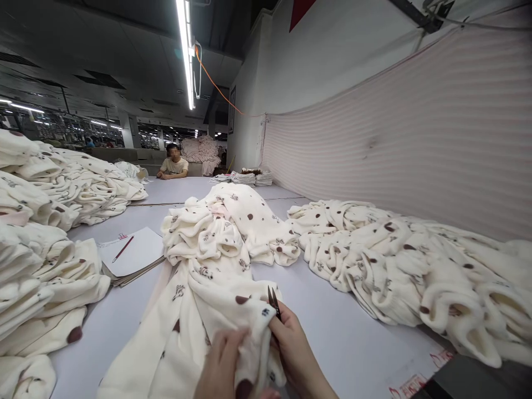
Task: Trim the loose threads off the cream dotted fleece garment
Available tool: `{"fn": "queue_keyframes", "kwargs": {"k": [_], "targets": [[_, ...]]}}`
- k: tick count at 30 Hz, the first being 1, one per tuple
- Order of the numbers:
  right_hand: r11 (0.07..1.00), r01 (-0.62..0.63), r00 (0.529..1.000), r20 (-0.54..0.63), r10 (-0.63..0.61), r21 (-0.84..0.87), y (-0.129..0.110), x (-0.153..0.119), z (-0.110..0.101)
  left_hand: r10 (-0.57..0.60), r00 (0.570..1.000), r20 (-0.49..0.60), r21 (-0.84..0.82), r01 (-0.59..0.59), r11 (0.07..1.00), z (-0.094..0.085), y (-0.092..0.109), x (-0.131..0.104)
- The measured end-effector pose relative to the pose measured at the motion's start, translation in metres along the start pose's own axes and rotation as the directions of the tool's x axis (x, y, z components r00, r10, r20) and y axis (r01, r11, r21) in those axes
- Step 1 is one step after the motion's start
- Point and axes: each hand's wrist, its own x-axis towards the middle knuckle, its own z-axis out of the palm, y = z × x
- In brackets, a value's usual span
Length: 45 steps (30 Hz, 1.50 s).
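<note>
A cream fleece garment [220,282] with brown dots and small dark prints lies bunched across the table in front of me. My left hand [222,360] is on its near part, fingers bent against the cloth and somewhat blurred. On the right edge of the same cloth, my right hand [291,343] pinches the fabric between thumb and fingers. That hand also holds small dark thread snips [274,302], whose pointed blades stick up past the fingers and stand slightly apart.
Similar garments are heaped at the left [37,266] and along the right [394,260]. A paper pad [143,252] with a red pencil [123,249] lies left of centre. Folded stacks [245,178] and a seated person [173,165] are at the table's far end. A striped cloth [394,127] covers the right wall.
</note>
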Motion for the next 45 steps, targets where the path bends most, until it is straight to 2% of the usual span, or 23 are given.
{"fn": "queue_keyframes", "kwargs": {"k": [1, 2, 4, 6, 8, 10, 13, 16, 18, 21, 23, 26, 28, 29, 30, 32, 33, 35, 37, 38, 41, 43, 45], "targets": [[0.999, -0.001, 1.000, 0.026, 0.002, -0.032, -0.003, 0.000, 0.001, 0.052, 0.995, -0.086, 0.049, -0.048, 0.998, 0.000, -0.001, 0.000], [0.997, 0.000, 0.998, 0.064, 0.005, -0.077, -0.007, 0.000, 0.001, 0.061, 0.990, -0.126, 0.062, -0.054, 0.997, -0.003, -0.002, 0.001], [0.976, 0.035, 0.997, 0.075, -0.019, -0.215, -0.010, 0.000, -0.005, -0.078, 0.994, -0.082, -0.054, 0.074, 0.996, -0.021, -0.004, 0.007], [0.929, 0.080, 0.995, -0.029, -0.097, -0.362, -0.009, 0.002, -0.019, -0.298, 0.954, -0.025, -0.275, 0.280, 0.920, -0.047, -0.006, 0.015], [0.876, 0.090, 0.963, -0.184, -0.198, -0.473, -0.002, 0.007, -0.040, -0.431, 0.901, -0.047, -0.477, 0.359, 0.803, -0.073, -0.008, 0.023], [0.854, 0.064, 0.936, -0.264, -0.231, -0.517, 0.009, 0.015, -0.060, -0.492, 0.870, -0.036, -0.585, 0.381, 0.716, -0.092, -0.008, 0.027], [0.859, 0.022, 0.953, -0.249, -0.172, -0.511, 0.025, 0.032, -0.078, -0.485, 0.873, 0.059, -0.672, 0.394, 0.627, -0.100, -0.001, 0.030], [0.896, 0.028, 0.967, -0.214, -0.136, -0.444, 0.024, 0.052, -0.083, -0.443, 0.890, 0.104, -0.750, 0.363, 0.553, -0.091, 0.016, 0.037], [0.918, 0.065, 0.954, -0.245, -0.172, -0.392, 0.010, 0.065, -0.085, -0.383, 0.919, 0.097, -0.808, 0.297, 0.509, -0.079, 0.031, 0.048], [0.927, 0.162, 0.914, -0.302, -0.270, -0.338, -0.025, 0.084, -0.083, -0.229, 0.969, 0.089, -0.902, 0.176, 0.395, -0.047, 0.056, 0.075], [0.915, 0.221, 0.889, -0.317, -0.331, -0.337, -0.048, 0.093, -0.078, -0.185, 0.980, 0.080, -0.926, 0.141, 0.349, -0.019, 0.068, 0.095], [0.876, 0.275, 0.851, -0.323, -0.413, -0.396, -0.067, 0.093, -0.066, -0.159, 0.980, 0.122, -0.939, 0.166, 0.301, 0.017, 0.070, 0.121], [0.842, 0.283, 0.825, -0.331, -0.458, -0.459, -0.066, 0.079, -0.057, -0.153, 0.966, 0.206, -0.919, 0.245, 0.308, 0.028, 0.063, 0.130], [0.827, 0.276, 0.820, -0.329, -0.469, -0.489, -0.062, 0.069, -0.052, -0.164, 0.954, 0.253, -0.898, 0.294, 0.328, 0.029, 0.057, 0.130], [0.816, 0.263, 0.827, -0.316, -0.465, -0.514, -0.055, 0.057, -0.048, -0.188, 0.938, 0.290, -0.869, 0.341, 0.358, 0.025, 0.051, 0.129], [0.809, 0.227, 0.885, -0.233, -0.404, -0.542, -0.036, 0.031, -0.040, -0.265, 0.913, 0.310, -0.802, 0.400, 0.444, 0.007, 0.037, 0.119], [0.811, 0.210, 0.924, -0.160, -0.347, -0.546, -0.025, 0.019, -0.037, -0.303, 0.911, 0.281, -0.770, 0.402, 0.494, -0.007, 0.030, 0.111], [0.810, 0.149, 0.988, 0.043, -0.151, -0.567, -0.001, -0.002, -0.029, -0.356, 0.920, 0.163, -0.713, 0.360, 0.602, -0.039, 0.016, 0.092], [0.788, 0.109, 0.986, 0.169, -0.006, -0.606, 0.022, -0.016, -0.019, -0.398, 0.917, -0.010, -0.652, 0.296, 0.698, -0.075, 0.000, 0.068], [0.770, 0.118, 0.979, 0.205, 0.016, -0.627, 0.033, -0.019, -0.012, -0.426, 0.899, -0.106, -0.620, 0.275, 0.735, -0.092, -0.009, 0.055], [0.706, 0.199, 0.963, 0.269, -0.012, -0.679, 0.061, -0.022, 0.014, -0.533, 0.772, -0.347, -0.570, 0.278, 0.773, -0.130, -0.037, 0.011], [0.616, 0.269, 0.941, 0.338, -0.005, -0.740, 0.075, -0.019, 0.031, -0.565, 0.711, -0.419, -0.532, 0.312, 0.787, -0.139, -0.053, -0.020], [0.481, 0.343, 0.919, 0.395, 0.007, -0.807, 0.085, -0.014, 0.044, -0.531, 0.715, -0.455, -0.420, 0.354, 0.836, -0.135, -0.063, -0.046]]}}
